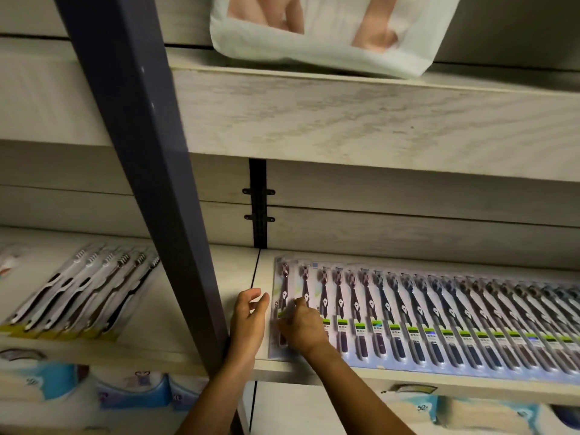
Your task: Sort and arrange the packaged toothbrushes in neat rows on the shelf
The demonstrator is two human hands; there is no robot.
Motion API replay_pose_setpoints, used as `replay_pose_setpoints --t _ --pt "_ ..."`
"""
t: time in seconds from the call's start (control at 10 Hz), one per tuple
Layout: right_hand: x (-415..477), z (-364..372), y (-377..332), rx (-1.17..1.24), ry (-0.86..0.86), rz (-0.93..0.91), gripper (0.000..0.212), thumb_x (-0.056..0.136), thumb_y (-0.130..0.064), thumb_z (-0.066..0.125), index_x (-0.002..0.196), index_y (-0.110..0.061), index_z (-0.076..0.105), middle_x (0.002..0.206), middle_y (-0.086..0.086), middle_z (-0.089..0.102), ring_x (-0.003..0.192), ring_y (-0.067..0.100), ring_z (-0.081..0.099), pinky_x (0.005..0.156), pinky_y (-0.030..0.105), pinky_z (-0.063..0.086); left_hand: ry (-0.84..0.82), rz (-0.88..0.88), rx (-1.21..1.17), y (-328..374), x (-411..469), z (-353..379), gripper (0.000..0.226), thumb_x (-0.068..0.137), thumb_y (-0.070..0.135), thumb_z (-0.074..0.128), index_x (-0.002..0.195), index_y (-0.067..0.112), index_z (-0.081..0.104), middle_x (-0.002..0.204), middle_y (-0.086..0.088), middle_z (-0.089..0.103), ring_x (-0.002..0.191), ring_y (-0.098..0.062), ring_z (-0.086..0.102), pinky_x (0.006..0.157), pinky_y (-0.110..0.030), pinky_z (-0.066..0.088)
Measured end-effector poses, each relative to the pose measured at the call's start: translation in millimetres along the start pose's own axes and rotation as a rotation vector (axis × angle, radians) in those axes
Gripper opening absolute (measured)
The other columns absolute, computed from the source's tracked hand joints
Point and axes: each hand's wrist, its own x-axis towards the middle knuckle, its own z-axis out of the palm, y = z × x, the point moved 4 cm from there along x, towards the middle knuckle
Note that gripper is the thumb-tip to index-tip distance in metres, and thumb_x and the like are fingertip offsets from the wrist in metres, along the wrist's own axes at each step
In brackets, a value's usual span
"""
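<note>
At twelve o'clock we see a soft white pack (pixel 329 54) with a blurred pink print, lying on the upper board (pixel 376 120) of pale wood grain and overhanging its front edge. A dark blue upright post (pixel 150 171) runs from eleven o'clock down towards six, tilted in our view. Near the centre a black slotted strip (pixel 258 204) with two small brackets stands against the pale back panel (pixel 408 215). Below, at seven o'clock, we find tissue packs (pixel 131 390) printed blue and white side by side, and more tissue packs (pixel 464 412) at five o'clock.
</note>
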Motion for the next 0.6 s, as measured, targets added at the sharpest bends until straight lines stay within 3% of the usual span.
replay_pose_setpoints --t 0.2,0.4,0.5,0.6 --pt "-8.8 1.2 -9.4 -0.337 0.067 -0.073 0.04 0.098 -0.023 0.038 0.136 -0.011 0.033 0.122 0.017 0.057 0.111 0.03 0.056 0.09 0.036 0.048 0.013 -0.019 -0.02 -0.9 -0.5 0.3 0.025 0.093 0.014 0.051 0.118 0.008 0.053 0.115 -0.006 0.053 0.103 -0.019 0.048 0.082 -0.028 0.037" --pt "-14.0 -0.4 -15.0 -0.582 0.06 -0.096 0.038 0.1 -0.02 0.035 0.135 -0.006 0.038 0.133 0.019 0.041 0.113 0.029 0.054 0.089 0.033 0.047 0.004 -0.031 -0.05 -4.4 -0.5 0.2 0.022 0.093 0.014 0.052 0.115 0.009 0.054 0.112 -0.005 0.053 0.103 -0.02 0.049 0.081 -0.028 0.037" --pt "-20.7 -0.1 -14.3 -0.54 0.052 -0.098 0.039 0.1 -0.024 0.036 0.135 -0.008 0.037 0.135 0.017 0.04 0.11 0.029 0.056 0.086 0.034 0.047 -0.019 -0.012 -0.022 -3.4 -1.7 0.6 0.021 0.093 0.011 0.051 0.113 0.009 0.056 0.111 -0.005 0.054 0.106 -0.022 0.051 0.083 -0.029 0.04" --pt "-27.2 -14.1 -4.8 -0.345 0.082 -0.148 0.045 0.098 -0.037 0.04 0.137 -0.016 0.034 0.138 0.009 0.035 0.111 0.027 0.055 0.09 0.035 0.047 -0.05 0.12 0.031 3.1 -0.6 0.4 0.022 0.092 0.004 0.05 0.113 0.005 0.058 0.11 -0.002 0.056 0.11 -0.023 0.054 0.084 -0.021 0.042"
